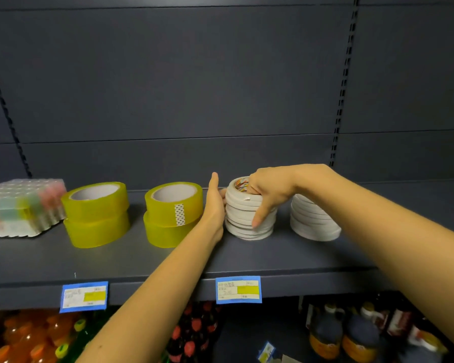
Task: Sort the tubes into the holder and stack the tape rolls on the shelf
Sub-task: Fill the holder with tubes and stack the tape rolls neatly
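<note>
Forearms (165,284) crossing the front edge of the shelf (63,260), we are pressing our open left grip (215,205) against the white tape stack (243,225) mid-shelf. Our right grip (268,191) is clutching its top, thumb down the front.

Yellow rolls (172,213) flank the white stack (247,227); shelf (299,254) front open
</note>
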